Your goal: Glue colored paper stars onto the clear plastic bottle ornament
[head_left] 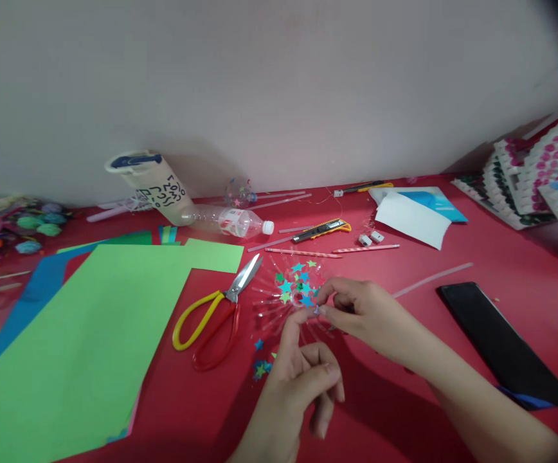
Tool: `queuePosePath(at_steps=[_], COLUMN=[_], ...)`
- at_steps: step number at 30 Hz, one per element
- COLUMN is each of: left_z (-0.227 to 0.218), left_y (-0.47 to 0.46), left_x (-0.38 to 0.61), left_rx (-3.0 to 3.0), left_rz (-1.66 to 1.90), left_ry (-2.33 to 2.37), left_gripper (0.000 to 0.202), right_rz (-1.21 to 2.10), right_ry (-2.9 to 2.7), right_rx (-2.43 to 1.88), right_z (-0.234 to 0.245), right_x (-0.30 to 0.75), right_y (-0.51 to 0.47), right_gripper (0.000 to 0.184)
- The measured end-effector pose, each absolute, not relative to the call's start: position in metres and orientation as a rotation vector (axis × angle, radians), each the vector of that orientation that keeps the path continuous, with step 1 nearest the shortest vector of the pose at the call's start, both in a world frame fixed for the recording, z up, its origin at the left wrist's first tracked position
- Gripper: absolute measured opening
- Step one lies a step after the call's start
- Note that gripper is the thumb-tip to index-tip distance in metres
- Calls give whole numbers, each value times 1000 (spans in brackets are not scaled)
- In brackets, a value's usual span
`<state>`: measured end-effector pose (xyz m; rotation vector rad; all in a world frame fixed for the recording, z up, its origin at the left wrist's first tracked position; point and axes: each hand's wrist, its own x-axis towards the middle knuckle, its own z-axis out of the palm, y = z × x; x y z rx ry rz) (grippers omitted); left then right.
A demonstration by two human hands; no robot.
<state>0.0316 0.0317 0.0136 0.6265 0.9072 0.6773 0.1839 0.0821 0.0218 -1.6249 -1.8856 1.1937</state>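
In front of me lies a clear plastic piece cut into splayed strips, with blue and green paper stars on its middle. My right hand is over its right side, thumb and index finger pinched on a tiny pale purple piece, perhaps a star. My left hand is at the near edge. Its index fingertip reaches to that purple piece, while the thumb and other fingers are loosely bent, apart, with nothing visible in them. Beside the left wrist is a small group of loose stars.
Left are yellow-and-red-handled scissors and green paper sheets. Behind stand a plastic bottle, a leaning white cup, a box cutter, pencils and small white fairy-light battery packs. A black phone lies right.
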Motion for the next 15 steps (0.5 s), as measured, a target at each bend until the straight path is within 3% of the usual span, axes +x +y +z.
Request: queuePosePath(at_steps=[15], left_z=[16], left_y=[30], left_x=[34], left_rx=[645], left_rz=[689], left_ry=[994], left_gripper=[54], right_rz=[1086], right_ry=[-1964], right_rx=[-1610], right_z=[22], right_x=[185], right_y=[80], right_gripper=[12])
